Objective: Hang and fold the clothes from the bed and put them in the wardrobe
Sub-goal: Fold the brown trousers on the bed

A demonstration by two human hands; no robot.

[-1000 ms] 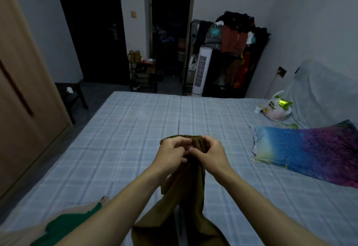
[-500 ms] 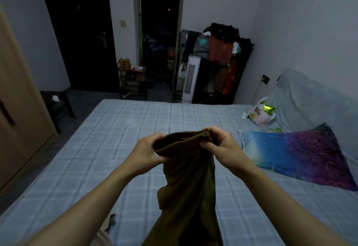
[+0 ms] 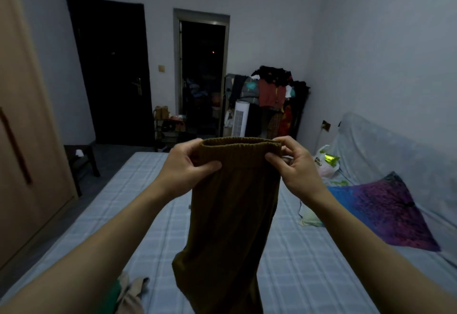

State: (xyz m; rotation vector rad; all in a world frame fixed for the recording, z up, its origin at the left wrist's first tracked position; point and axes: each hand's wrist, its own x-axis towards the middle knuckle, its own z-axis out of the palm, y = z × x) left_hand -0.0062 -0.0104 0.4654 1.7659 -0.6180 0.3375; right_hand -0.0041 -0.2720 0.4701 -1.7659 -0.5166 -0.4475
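I had both hands up in front of me, set apart, each pinching one end of the ribbed waistband of the brown trousers (image 3: 230, 214). My left hand (image 3: 184, 167) held its end with the thumb across the front of the cloth; my right hand (image 3: 295, 165) nipped the other end between thumb and fingertips. The waistband ran fairly level between the hands, and the legs hung down below them over the bed (image 3: 148, 214), running out of view at the bottom edge.

The right-hand grip looked the lighter of the two, by my reading; a shake to straighten the legs could pull that end free and leave the trousers dangling from my left hand alone. The legs also hung twisted together, so a fold started from there would likely crease or come out lopsided. Below my left forearm lay a beige and green garment (image 3: 123, 294), and lowering the trousers carelessly might tangle them. The wardrobe (image 3: 27, 140) stood off beyond my left hand.
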